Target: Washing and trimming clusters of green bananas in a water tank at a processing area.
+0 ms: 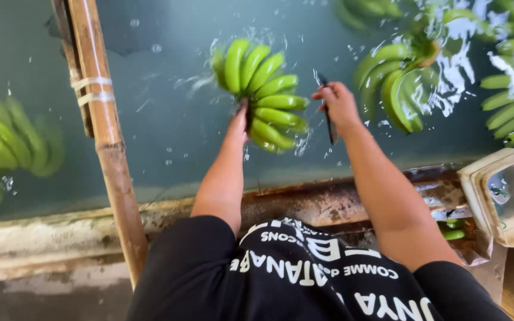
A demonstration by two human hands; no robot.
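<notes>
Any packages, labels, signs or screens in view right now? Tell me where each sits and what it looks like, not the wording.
Open container: right edge, on the tank's rim; squarish, off-white, wet inside. Its material is unclear.
Printed lettering: on the person's black shirt, bottom centre; white block letters.
White tape wrap: round the bamboo pole, upper left; plain, no print.
No signs or screens.

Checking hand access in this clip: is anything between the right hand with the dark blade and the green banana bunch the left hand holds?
Nothing visible. The right hand and its dark blade sit just beside the banana bunch held by the left hand; only splashing water lies between.
</notes>
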